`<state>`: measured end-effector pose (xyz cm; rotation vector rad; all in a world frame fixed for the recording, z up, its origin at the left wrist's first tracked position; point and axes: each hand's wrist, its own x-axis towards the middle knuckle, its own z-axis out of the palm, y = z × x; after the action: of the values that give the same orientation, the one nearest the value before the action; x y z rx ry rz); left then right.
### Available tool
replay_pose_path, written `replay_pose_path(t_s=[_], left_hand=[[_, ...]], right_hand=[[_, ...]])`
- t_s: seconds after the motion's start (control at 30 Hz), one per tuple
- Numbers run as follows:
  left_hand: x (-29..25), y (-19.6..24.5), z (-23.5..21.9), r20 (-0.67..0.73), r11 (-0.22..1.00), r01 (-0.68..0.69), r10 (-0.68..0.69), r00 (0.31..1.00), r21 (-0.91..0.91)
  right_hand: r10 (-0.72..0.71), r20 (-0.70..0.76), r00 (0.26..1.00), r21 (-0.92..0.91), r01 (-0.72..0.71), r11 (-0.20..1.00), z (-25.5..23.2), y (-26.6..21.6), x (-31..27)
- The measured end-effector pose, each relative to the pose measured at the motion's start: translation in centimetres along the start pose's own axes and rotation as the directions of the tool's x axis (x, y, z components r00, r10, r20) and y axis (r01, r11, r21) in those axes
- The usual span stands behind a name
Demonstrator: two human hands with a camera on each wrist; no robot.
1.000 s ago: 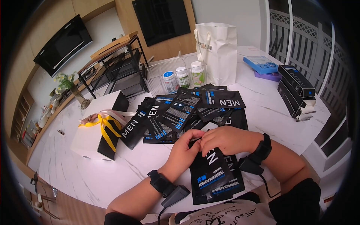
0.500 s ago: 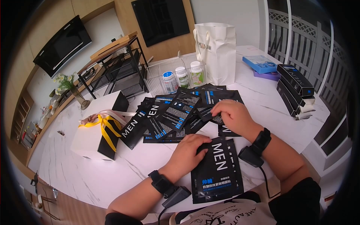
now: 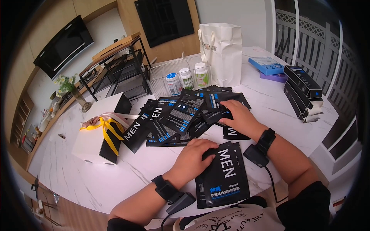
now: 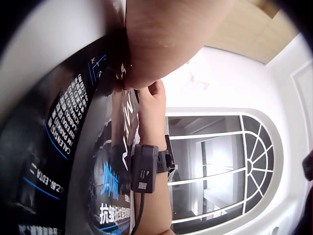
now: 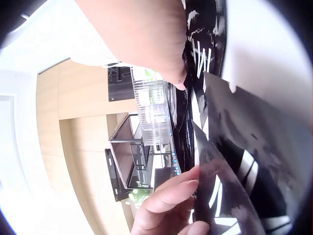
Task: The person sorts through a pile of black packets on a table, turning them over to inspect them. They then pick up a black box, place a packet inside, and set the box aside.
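Note:
At the front of the table, a small stack of black "MEN" sachets (image 3: 222,175) lies near the person's body. The left hand (image 3: 194,156) is at the stack's top left corner, thumb and fingers pinching its upper edge, as the right wrist view also shows. Farther back, the right hand (image 3: 241,119) reaches over the right side of a loose pile of black sachets (image 3: 187,111). Its thumb and fingers are spread apart and rest on the pile. A sachet with white lettering (image 3: 231,133) shows partly from under this hand.
Behind the pile stand a clear bin (image 3: 158,82) with white bottles (image 3: 186,79) and a white paper bag (image 3: 221,56). A ribboned box (image 3: 92,138) is at left. Black cartons (image 3: 302,92) and a blue box (image 3: 266,64) are at right.
The right hand has left the front sachets and moved back to the pile, its fingers spreading. The left hand has stayed at the front stack, whose sachets now lie closer together.

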<state>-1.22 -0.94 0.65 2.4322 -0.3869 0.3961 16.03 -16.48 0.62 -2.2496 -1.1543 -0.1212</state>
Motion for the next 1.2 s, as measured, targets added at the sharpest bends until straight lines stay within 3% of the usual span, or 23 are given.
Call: replay_pose_path(t_s=[0.07,0.2,0.27,0.37,0.47,0.7,0.8,0.87,0.9,0.93,0.97,1.0,1.03,1.07,1.1,1.17,1.2], left_hand=[[0.0,0.0,0.1,-0.006,1.0,-0.001,0.001,1.0,-0.004],[0.0,0.0,0.0,0.012,1.0,-0.002,0.002,1.0,-0.009],[0.1,0.0,0.0,0.021,1.0,0.011,-0.011,1.0,-0.016],[0.1,0.0,0.0,0.021,1.0,0.015,-0.014,1.0,-0.018],[0.1,-0.1,0.1,0.02,0.999,0.023,-0.022,1.0,-0.033],[0.0,0.1,0.0,0.015,0.998,0.048,-0.047,0.999,-0.047],[0.0,-0.1,0.0,0.038,0.993,0.094,-0.092,0.995,-0.072],[0.0,0.1,0.0,0.05,0.987,0.13,-0.126,0.991,-0.096],[0.0,0.5,-0.2,0.032,0.974,0.171,-0.168,0.985,-0.15],[0.0,0.7,-0.3,0.016,0.956,0.21,-0.211,0.977,-0.204],[0.0,0.3,-0.1,0.014,0.956,0.211,-0.213,0.977,-0.204],[0.0,-0.2,0.2,-0.026,0.918,0.217,-0.239,0.971,-0.333],[0.0,-0.5,0.4,-0.062,0.864,0.212,-0.268,0.961,-0.457],[0.0,-0.5,0.4,-0.089,0.78,0.208,-0.318,0.944,-0.59],[-0.1,-0.8,0.3,-0.087,0.78,0.21,-0.319,0.944,-0.589],[-0.1,-1.5,0.2,-0.142,0.707,0.12,-0.3,0.943,-0.697],[-0.1,-1.5,0.2,-0.138,0.607,0.089,-0.318,0.938,-0.79]], right_hand=[[-0.142,-0.209,0.968,-0.09,0.125,0.988,0.9,0.9,-0.1],[-0.243,-0.236,0.941,-0.206,0.196,0.959,1.1,1.6,0.0],[-0.122,-0.084,0.989,-0.11,0.113,0.987,-0.5,0.0,0.0],[-0.206,-0.175,0.963,-0.134,0.184,0.974,0.2,0.9,0.3],[-0.149,-0.236,0.96,-0.116,0.125,0.985,-0.2,0.1,0.3],[-0.149,-0.173,0.974,-0.058,0.141,0.988,-0.9,0.0,0.1],[-0.115,-0.282,0.953,0.049,0.134,0.99,-1.7,-1.0,0.3],[0.007,-0.522,0.853,0.3,0.176,0.938,-2.7,-2.6,0.1],[0.004,-0.521,0.854,0.3,0.178,0.937,-2.8,-2.9,0.1],[0.021,-0.561,0.828,0.52,0.332,0.787,-2.9,-3.2,0.1],[0.054,-0.592,0.804,0.683,0.465,0.563,-3.1,-3.7,0.1],[0.071,-0.527,0.847,0.762,0.434,0.48,-3.6,-4.7,-0.2],[0.073,-0.527,0.847,0.763,0.434,0.479,-3.6,-5.4,-0.3],[0.087,-0.446,0.891,0.835,0.379,0.398,-3.4,-6.0,-0.5],[0.094,-0.361,0.928,0.896,0.317,0.312,-3.2,-6.4,-0.6],[0.093,-0.302,0.949,0.919,0.264,0.293,-2.6,-6.8,-0.9],[0.063,-0.258,0.964,0.927,0.229,0.297,-2.2,-6.8,-0.9]])
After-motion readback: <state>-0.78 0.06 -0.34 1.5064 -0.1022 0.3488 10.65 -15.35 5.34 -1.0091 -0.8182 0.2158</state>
